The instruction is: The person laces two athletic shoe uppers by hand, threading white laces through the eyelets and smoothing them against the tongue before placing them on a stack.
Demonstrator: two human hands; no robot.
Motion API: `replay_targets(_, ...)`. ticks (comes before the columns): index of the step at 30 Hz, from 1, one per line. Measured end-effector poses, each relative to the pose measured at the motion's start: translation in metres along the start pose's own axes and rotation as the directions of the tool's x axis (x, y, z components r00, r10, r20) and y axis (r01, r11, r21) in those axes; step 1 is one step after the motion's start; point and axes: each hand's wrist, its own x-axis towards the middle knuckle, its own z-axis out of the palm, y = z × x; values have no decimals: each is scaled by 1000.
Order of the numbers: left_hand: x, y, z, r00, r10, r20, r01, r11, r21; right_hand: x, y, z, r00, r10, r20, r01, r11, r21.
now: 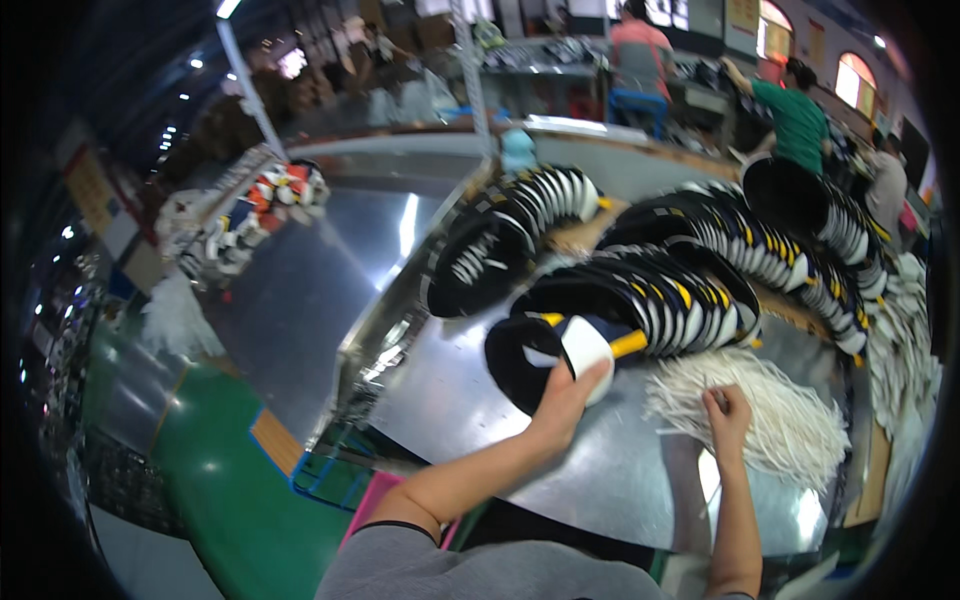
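Silvery metal tops the desk (590,500) where we work, and its bare surface throws back bright patches of light. Our left hand (575,395) is clamped on a black-and-white piece (515,365), which looks like a shoe upper, with the thumb lying against its white part and the black, hollow side facing us. We have this piece above the desk, just in front of a long row of stacked pieces (640,295), black with white ends and yellow tabs (a yellow tab (628,344) juts out right beside the white part). Our right hand (728,410) is over the near left part of a loose heap of white cords (790,425), its fingers curled inward with the tips close together; at this distance we cannot tell whether they meet or pinch a cord. Farther back, to the left, a second curved stack (490,245) leans in a similar line, and more rows (735,235) run along the right side of the desk. Beyond a gap on our left lies another metal surface (310,270), with a mixed pile of orange, white and dark items (275,195) at its far end. Below it we see a green floor (220,470) and a blue-framed stool (275,443). In the background, a person in a green top (795,125) reaches out with one arm.
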Motion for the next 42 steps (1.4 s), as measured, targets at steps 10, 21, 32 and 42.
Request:
replay_targets(10, -89, -12, -79, 872, -262, 413, 439, 793, -422, 26, -203, -118, 987, -159, -22, 123, 664, 738)
replay_targets(21, -72, 11, -100, 863, 503, 57, -364, 540, 759, -44, -138, -93, 831, 297, 471, -556, 401, 728)
replay_targets(32, -141, 197, 108, 340, 358, 870, -4, 925, -379, -34, -118, -81, 901, 365, 235, -432, 708, 558)
replay_targets(42, -172, 232, 114, 275, 390, 879, 172, 879, -444, -110, -143, -85, 830, 320, 458, -558, 442, 702)
